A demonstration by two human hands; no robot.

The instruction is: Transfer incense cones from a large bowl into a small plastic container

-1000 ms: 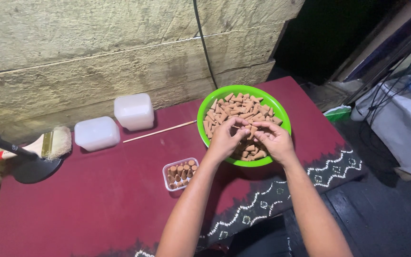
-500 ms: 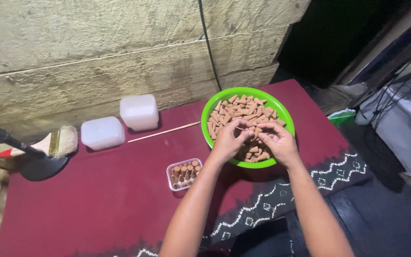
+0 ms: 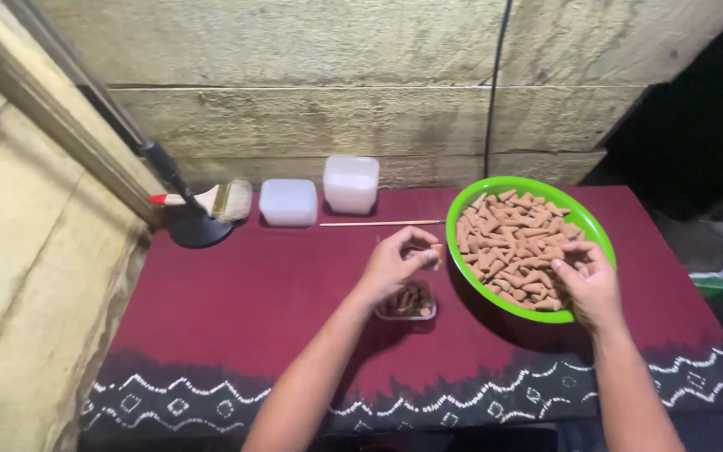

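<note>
Maroon surface point(image 3: 236, 301): your left hand point(image 3: 397, 266) pinches a cone, half hiding the small tray point(image 3: 409, 305); right hand point(image 3: 589, 283) curled at green bowl point(image 3: 472, 278) rim, grip unclear.

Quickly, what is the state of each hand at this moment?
Left hand: fingers pinched together above the small clear container; whether it holds a piece cannot be told.
Right hand: curled over the green bowl, touching the brown cones.

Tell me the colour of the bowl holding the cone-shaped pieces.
Bright green bowl, seen best in the head view, the only one here.
</note>
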